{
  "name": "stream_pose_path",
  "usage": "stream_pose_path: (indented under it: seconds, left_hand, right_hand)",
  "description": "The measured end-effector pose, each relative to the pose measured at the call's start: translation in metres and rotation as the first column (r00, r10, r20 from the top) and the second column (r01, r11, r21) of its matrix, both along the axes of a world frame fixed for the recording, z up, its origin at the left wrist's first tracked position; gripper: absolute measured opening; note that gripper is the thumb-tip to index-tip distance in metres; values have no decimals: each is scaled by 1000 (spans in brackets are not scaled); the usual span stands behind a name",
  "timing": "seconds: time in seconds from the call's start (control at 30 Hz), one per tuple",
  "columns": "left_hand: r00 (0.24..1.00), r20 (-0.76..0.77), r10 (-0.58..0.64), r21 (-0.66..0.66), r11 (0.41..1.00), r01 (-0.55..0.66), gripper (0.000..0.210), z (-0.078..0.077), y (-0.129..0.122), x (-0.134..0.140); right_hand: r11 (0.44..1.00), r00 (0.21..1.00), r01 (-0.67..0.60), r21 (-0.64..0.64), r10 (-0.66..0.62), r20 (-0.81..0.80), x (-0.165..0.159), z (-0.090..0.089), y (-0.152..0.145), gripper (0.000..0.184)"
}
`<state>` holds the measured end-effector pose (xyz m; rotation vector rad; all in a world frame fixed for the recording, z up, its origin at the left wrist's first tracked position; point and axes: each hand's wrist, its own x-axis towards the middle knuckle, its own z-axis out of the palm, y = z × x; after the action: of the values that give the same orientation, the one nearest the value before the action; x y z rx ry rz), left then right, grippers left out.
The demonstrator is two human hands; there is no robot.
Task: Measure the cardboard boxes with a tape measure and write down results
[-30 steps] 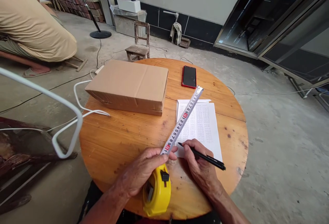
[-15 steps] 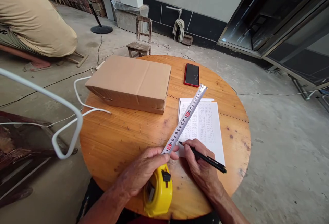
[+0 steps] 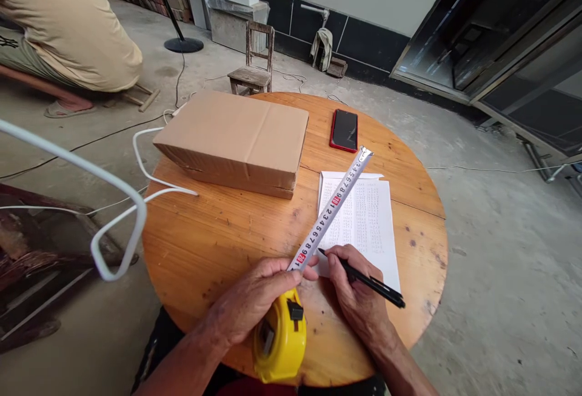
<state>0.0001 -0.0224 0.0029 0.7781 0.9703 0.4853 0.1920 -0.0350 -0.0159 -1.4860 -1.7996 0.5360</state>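
Note:
My left hand [image 3: 259,299] is closed on a tape measure [image 3: 284,341] with a yellow case, its thumb pressing the blade near the mouth. The numbered blade [image 3: 325,217] stretches up and away to the right, crossing above written sheets of paper [image 3: 373,220]. In my right hand [image 3: 357,290] is a black pen [image 3: 377,287], gripped like a writing tool with its tip pointing left near the blade. That hand rests at the lower part of the paper, close to my left fingertips.
A closed cardboard box [image 3: 236,138] sits at the back left of the round wooden table [image 3: 218,232]. A phone [image 3: 344,130] with a red edge lies behind the paper. White bent tubing [image 3: 122,202] comes in from the left. Beyond are a small chair [image 3: 252,74] and a seated person [image 3: 77,26].
The whole view has shifted slightly, so the box, phone and paper appear a little higher and to the right. Both hands keep their hold on the tape measure and the pen.

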Motion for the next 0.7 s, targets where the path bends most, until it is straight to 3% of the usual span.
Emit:
stream_pose_path:
  seconds: [0.43, 0.7]
  left_hand:
    - [1000, 31, -3, -31, 1000, 4, 35, 3, 1, 1]
    - [1000, 25, -13, 15, 1000, 13, 36, 1, 2, 1]
  right_hand:
    - [1000, 1000, -2, -28, 2, -12, -1, 1, 0, 18]
    - [999, 1000, -3, -34, 2, -30, -1, 1, 0, 19]
